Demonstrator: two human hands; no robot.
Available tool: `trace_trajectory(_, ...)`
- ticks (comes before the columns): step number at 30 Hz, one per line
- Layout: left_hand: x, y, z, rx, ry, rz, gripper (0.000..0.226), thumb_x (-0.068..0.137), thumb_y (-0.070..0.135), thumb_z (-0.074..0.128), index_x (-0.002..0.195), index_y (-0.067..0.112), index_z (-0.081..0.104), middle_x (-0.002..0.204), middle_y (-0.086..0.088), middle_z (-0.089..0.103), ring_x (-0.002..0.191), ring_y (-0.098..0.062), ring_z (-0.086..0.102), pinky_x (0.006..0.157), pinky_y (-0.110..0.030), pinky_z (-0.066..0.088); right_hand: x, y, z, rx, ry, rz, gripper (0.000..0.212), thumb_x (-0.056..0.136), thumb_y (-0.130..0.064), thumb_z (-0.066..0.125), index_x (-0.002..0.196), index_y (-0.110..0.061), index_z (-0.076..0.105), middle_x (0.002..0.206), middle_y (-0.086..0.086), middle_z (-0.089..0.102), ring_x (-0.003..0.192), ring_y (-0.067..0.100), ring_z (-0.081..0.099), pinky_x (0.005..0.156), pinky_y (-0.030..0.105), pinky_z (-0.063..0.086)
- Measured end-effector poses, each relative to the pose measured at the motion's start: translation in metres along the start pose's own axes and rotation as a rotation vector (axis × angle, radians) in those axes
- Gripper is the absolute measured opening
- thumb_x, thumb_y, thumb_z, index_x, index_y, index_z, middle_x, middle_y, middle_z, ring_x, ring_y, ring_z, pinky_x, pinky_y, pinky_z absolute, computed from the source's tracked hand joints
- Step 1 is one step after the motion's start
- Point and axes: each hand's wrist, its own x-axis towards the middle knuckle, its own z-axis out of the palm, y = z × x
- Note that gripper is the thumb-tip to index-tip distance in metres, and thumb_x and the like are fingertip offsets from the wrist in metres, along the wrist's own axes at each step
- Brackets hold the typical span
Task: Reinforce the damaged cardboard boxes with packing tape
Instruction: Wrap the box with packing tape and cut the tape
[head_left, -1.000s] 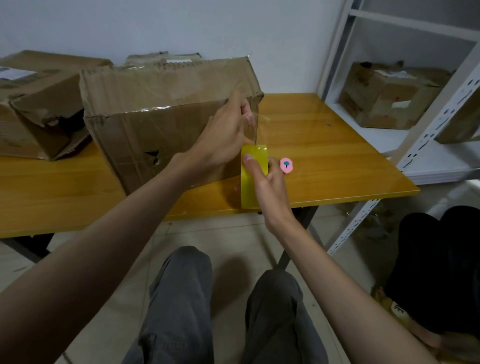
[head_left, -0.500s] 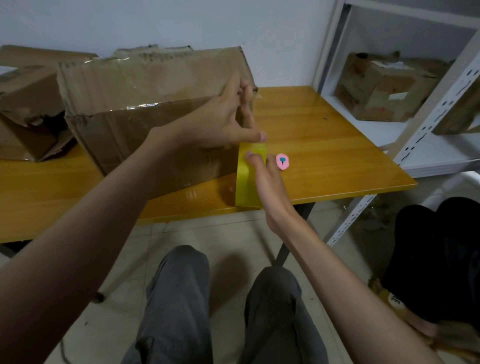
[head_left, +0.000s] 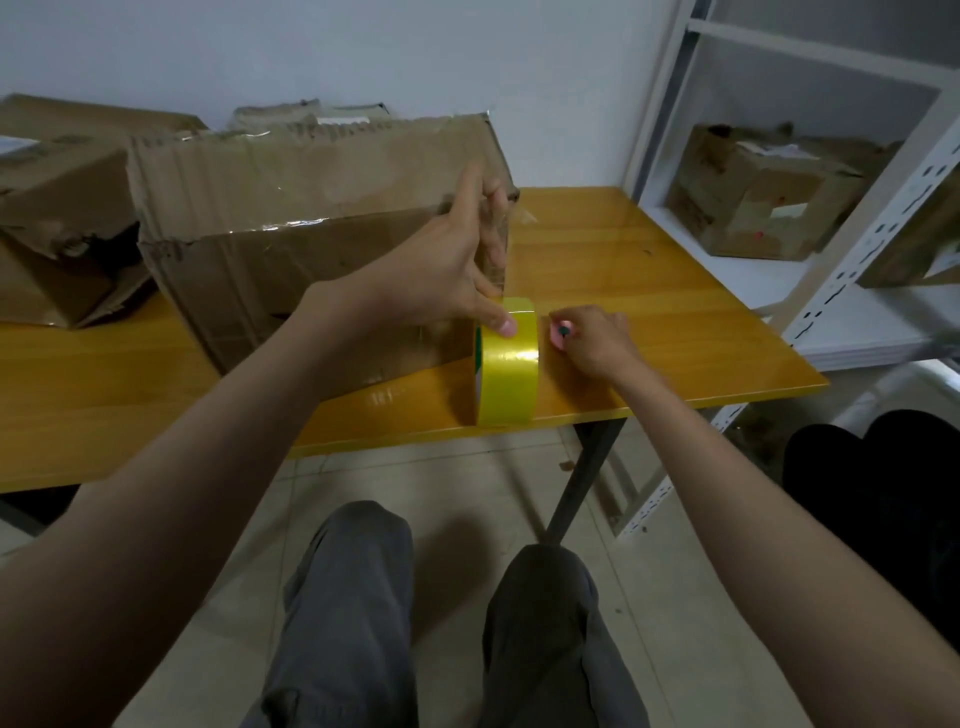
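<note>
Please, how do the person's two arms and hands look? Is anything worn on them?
Both forearms are bare up to the picture's edge: no sleeves show. The left hand and the right hand wear no gloves; no watch, ring or bracelet shows on either. The left thumbnail is short.

Bare forearms (head_left: 218, 467), grey trousers (head_left: 343, 613)

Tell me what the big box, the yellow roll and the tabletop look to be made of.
Big box: brown corrugated cardboard, matte, creased, with fluted ribs showing along the top and shiny clear tape strips. Yellow roll: glossy translucent plastic tape, probably, given its sheen. Tabletop: wood or wood-look laminate, orange grain under a glossy, reflective coat.
</note>
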Motion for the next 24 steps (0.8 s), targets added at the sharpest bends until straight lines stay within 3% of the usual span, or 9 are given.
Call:
trace_trajectory(3, 0.0, 0.0, 0.0, -0.013, 0.018, -0.015, 0.088, 0.064, 0.016, 0.095, 0.114, 0.021, 0.023, 0.107, -0.015, 0.055, 0.095, -0.029, 0.071, 0.077, -0.042, 0.064, 0.002, -0.004, -0.007, 0.058, -0.007, 0.001, 0.027, 0.098, -0.008, 0.059, 0.124, -0.017, 0.065, 0.134, 0.012, 0.058, 0.122, 0.032, 0.053, 0.085, 0.033, 0.042)
trace_trajectory(6, 0.001, 0.002, 0.0, -0.003, 0.016, -0.02, 0.087, 0.065, 0.014, 0.095, 0.113, 0.021, 0.023, 0.105, -0.013, 0.056, 0.087, -0.026, 0.073, 0.076, -0.037, 0.064, -0.001, -0.003, -0.012, 0.126, -0.024, 0.014, 0.034, 0.092, -0.007, 0.069, 0.121, -0.022, 0.058, 0.127, 0.008, 0.048, 0.105, 0.026, 0.051, 0.077, 0.034, 0.042)
trace_trajectory(9, 0.001, 0.002, 0.0, 0.01, 0.008, -0.036, 0.086, 0.066, 0.014, 0.094, 0.113, 0.022, 0.022, 0.103, -0.013, 0.057, 0.081, -0.022, 0.075, 0.072, -0.04, 0.064, -0.009, 0.001, -0.01, 0.146, 0.146, -0.072, 0.03, 0.089, -0.004, 0.065, 0.104, -0.029, 0.068, 0.114, 0.009, 0.064, 0.104, 0.028, 0.06, 0.077, 0.036, 0.048)
trace_trajectory(11, 0.001, 0.0, 0.0, 0.017, 0.012, -0.042, 0.086, 0.065, 0.014, 0.095, 0.113, 0.021, 0.023, 0.101, -0.016, 0.058, 0.081, -0.024, 0.075, 0.073, -0.047, 0.063, -0.02, 0.0, -0.013, 0.294, 0.289, -0.084, 0.029, 0.085, -0.004, 0.07, 0.094, -0.032, 0.073, 0.107, 0.004, 0.072, 0.102, 0.025, 0.066, 0.082, 0.048, 0.057)
trace_trajectory(15, 0.003, -0.001, -0.001, 0.027, 0.011, -0.043, 0.086, 0.065, 0.015, 0.095, 0.113, 0.021, 0.024, 0.096, -0.014, 0.055, 0.082, -0.03, 0.074, 0.074, -0.053, 0.061, -0.056, -0.013, -0.031, 0.588, 0.467, -0.16, 0.022, 0.09, -0.009, 0.068, 0.105, -0.023, 0.076, 0.106, -0.002, 0.074, 0.089, 0.017, 0.073, 0.083, 0.039, 0.06)
trace_trajectory(18, 0.004, -0.001, -0.001, 0.033, 0.013, -0.054, 0.087, 0.065, 0.014, 0.095, 0.116, 0.019, 0.024, 0.095, -0.012, 0.054, 0.083, -0.033, 0.072, 0.075, -0.055, 0.061, -0.081, -0.023, -0.039, 0.632, 0.5, -0.306, 0.024, 0.101, -0.012, 0.059, 0.122, -0.015, 0.07, 0.105, 0.003, 0.072, 0.074, 0.009, 0.073, 0.073, 0.027, 0.059)
trace_trajectory(20, 0.004, -0.002, -0.001, 0.03, 0.012, -0.05, 0.088, 0.065, 0.014, 0.095, 0.116, 0.019, 0.024, 0.095, -0.011, 0.052, 0.084, -0.035, 0.071, 0.076, -0.056, 0.061, -0.092, -0.028, -0.038, 0.604, 0.485, -0.332, 0.025, 0.105, -0.015, 0.053, 0.129, -0.016, 0.062, 0.093, -0.002, 0.068, 0.067, 0.007, 0.067, 0.066, 0.023, 0.053)
trace_trajectory(24, 0.002, -0.003, 0.0, 0.038, 0.021, -0.039, 0.089, 0.063, 0.016, 0.097, 0.115, 0.021, 0.024, 0.091, -0.008, 0.051, 0.084, -0.039, 0.069, 0.076, -0.057, 0.06, -0.104, -0.036, -0.036, 0.578, 0.448, -0.399, 0.03, 0.105, -0.014, 0.043, 0.131, -0.015, 0.059, 0.11, -0.003, 0.055, 0.083, 0.014, 0.058, 0.076, 0.028, 0.047)
